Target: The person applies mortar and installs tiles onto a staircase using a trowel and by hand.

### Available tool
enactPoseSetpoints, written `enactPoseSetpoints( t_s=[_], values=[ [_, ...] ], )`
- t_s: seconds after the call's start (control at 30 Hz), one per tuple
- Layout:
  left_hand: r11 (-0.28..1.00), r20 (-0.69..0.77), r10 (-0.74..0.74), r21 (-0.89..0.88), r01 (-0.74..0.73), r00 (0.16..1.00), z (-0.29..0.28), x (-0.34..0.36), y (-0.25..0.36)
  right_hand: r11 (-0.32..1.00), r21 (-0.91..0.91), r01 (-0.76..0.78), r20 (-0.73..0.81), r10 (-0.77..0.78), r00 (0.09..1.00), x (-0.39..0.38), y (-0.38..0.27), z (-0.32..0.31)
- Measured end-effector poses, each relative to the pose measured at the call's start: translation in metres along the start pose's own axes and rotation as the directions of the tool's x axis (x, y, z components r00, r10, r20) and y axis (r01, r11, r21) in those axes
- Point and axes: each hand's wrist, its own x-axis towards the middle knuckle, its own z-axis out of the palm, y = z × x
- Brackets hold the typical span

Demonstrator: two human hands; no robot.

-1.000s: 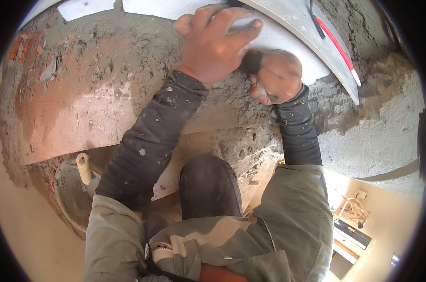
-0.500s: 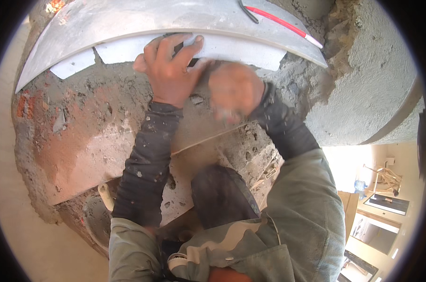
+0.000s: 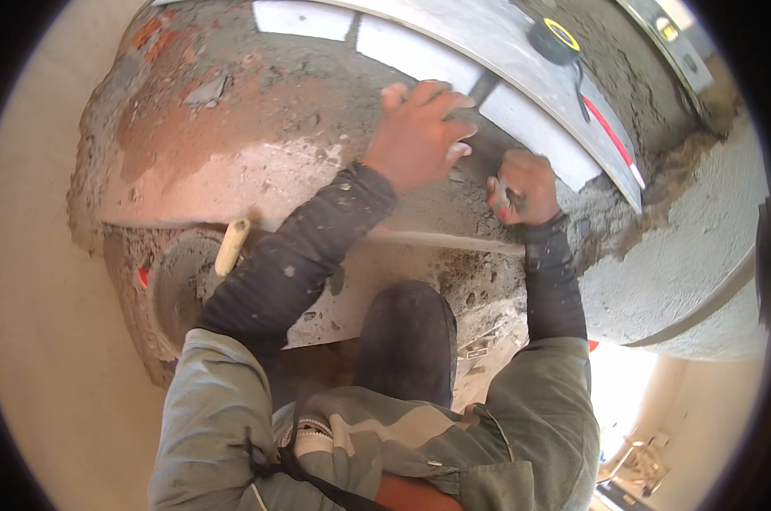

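Observation:
My left hand [image 3: 419, 136] is open, its fingers spread just below a white strip [image 3: 419, 53] under the edge of a curved pale grey slab [image 3: 487, 38]. Nothing shows in its grasp. My right hand [image 3: 526, 187] is closed by the rough mortar [image 3: 479, 192], below another white strip [image 3: 538, 128]. A reddish bit shows at its fingers, but what it holds is hidden. Between these two strips is a dark gap, and a third white piece [image 3: 304, 19] sits farther left.
On the slab lie a black roll with a yellow ring [image 3: 556, 41] and a red pen-like stick [image 3: 611, 136]. A spirit level [image 3: 670, 38] rests at the far right. At left, a wooden handle [image 3: 232, 247] stands in a round mortar container [image 3: 177, 277].
The view has swung, bringing the black roll and spirit level in. My left hand has come away from the slab's edge. My right hand, blurred before, is now farther from the left.

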Motion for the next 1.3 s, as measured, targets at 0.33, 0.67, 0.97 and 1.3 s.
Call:
enactPoseSetpoints(
  t_s=[0.33,0.67,0.97,1.3],
  values=[
    [0.752,0.131,-0.649,-0.041,0.658,0.75,-0.204,-0.127,-0.051,0.98,0.154,0.13,0.116,-0.148,0.982,0.079,-0.062,0.057],
    [0.533,-0.179,-0.839,-0.077,0.843,0.514,-0.305,-0.254,-0.002,0.995,0.002,0.096,0.331,-0.091,0.939,0.159,0.039,0.114],
    [0.3,-0.387,-0.889,-0.092,0.95,0.243,-0.341,-0.345,0.013,0.961,0.14,0.239,0.231,-0.266,0.936,0.159,0.01,0.096],
    [0.268,-0.495,-0.851,-0.128,0.955,0.173,-0.327,-0.362,0.006,0.987,-0.16,0.031,0.15,-0.007,0.989,0.148,-0.007,0.098]
  ],
)
